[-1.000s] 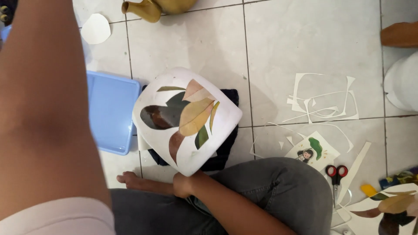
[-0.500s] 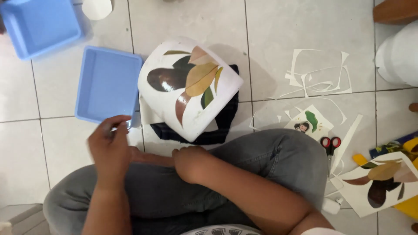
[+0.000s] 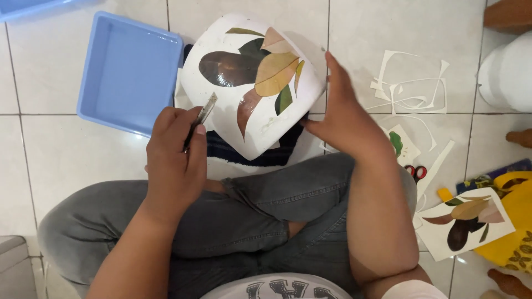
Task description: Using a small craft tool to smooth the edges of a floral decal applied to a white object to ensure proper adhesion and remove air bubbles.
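White floor tiles carry the white sheet with a leaf collage (image 3: pixel 252 83), lying on a dark mat before the crossed legs. Since a moment ago the left hand (image 3: pixel 176 160) has come forward, clenched on a craft knife (image 3: pixel 200 117) at the sheet's edge; the right hand (image 3: pixel 343 119), fingers spread, now steadies its right side. Alongside sit a blue tray (image 3: pixel 130 72), paper offcuts (image 3: pixel 410 88) and red scissors (image 3: pixel 414 171).

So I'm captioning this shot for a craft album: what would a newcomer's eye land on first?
First, the white sheet with a pressed-leaf collage at top centre, lying on a dark mat. The left hand holds a small metal blade at its edge while the right hand steadies the other side. A blue tray sits at upper left, and a second leaf collage lies at lower right.
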